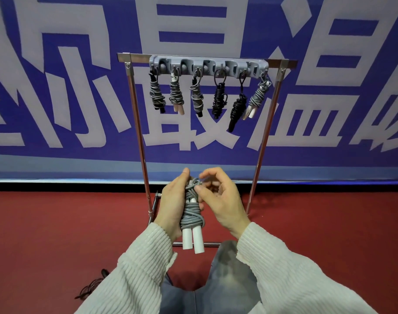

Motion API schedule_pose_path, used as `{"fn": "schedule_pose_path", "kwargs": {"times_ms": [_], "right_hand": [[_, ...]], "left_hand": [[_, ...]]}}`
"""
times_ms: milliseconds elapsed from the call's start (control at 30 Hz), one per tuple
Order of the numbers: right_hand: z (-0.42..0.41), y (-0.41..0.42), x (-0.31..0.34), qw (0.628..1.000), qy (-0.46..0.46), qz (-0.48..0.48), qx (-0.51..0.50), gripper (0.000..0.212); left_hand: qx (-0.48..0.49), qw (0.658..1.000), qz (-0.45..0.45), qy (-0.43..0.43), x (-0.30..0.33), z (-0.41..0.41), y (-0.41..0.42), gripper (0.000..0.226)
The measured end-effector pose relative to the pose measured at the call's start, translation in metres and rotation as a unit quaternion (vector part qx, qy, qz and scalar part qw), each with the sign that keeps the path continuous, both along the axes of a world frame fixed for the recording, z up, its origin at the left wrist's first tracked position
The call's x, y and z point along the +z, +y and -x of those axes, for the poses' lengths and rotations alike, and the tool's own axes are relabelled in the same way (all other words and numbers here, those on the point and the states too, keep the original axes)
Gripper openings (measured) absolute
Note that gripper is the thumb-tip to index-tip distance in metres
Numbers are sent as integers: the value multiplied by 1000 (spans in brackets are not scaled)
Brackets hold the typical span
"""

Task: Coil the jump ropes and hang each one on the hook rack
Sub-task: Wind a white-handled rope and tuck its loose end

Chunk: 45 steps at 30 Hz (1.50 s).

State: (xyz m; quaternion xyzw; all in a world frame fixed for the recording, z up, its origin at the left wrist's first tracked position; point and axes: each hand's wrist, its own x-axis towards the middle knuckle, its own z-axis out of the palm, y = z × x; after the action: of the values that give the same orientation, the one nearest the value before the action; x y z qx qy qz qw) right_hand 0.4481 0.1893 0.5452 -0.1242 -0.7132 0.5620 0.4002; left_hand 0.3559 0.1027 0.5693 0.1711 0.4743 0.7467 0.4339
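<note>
My left hand (170,205) grips a grey jump rope (191,217) coiled around its two white handles, which point down toward me. My right hand (223,200) pinches the rope's loose end at the top of the bundle. Ahead stands a metal frame carrying the grey hook rack (208,64). Several coiled ropes hang from its hooks: grey ones at the left (157,94), black ones right of centre (219,98), and a grey one with white handles at the far right (257,98).
The frame's chrome legs (140,137) stand on red floor (57,234) in front of a blue banner with large white characters. A dark tangle of rope (91,286) lies on the floor at lower left. My knees in grey trousers (216,279) are below the hands.
</note>
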Motion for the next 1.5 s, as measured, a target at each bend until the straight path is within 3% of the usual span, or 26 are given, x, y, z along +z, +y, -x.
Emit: {"fn": "schedule_pose_path", "kwargs": {"times_ms": [200,333,400,533,600,767,933,1000,1133,1267,1500], "right_hand": [[-4,6,5,993,-33,-115,1,19],[-3,13,12,992,-79,-91,26,16],[0,13,10,994,-79,-76,22,17],[3,12,7,996,-74,-1,50,19],[2,14,6,994,-92,-8,54,17],[-1,14,9,984,-152,-94,5,17],[-4,16,19,967,-98,-233,-30,13],[-4,18,20,977,-87,-194,-4,6],[2,19,19,1000,-18,24,-7,24],[4,17,21,999,-21,34,-24,15],[-2,16,25,995,-47,83,-6,20]], "left_hand": [[-22,997,39,59,6,11,-8,54],[-51,997,59,30,5,18,-10,58],[-49,998,33,18,4,21,-8,48],[-6,998,8,61,3,19,-5,33],[-17,997,9,77,2,18,-6,33],[-33,997,25,67,4,16,-8,32],[-22,996,23,78,16,24,-5,30],[-13,996,20,84,20,28,-6,34],[-13,994,-8,105,22,20,-5,35],[4,985,-34,167,10,13,-3,28],[60,968,-71,234,-1,14,-6,21]]}}
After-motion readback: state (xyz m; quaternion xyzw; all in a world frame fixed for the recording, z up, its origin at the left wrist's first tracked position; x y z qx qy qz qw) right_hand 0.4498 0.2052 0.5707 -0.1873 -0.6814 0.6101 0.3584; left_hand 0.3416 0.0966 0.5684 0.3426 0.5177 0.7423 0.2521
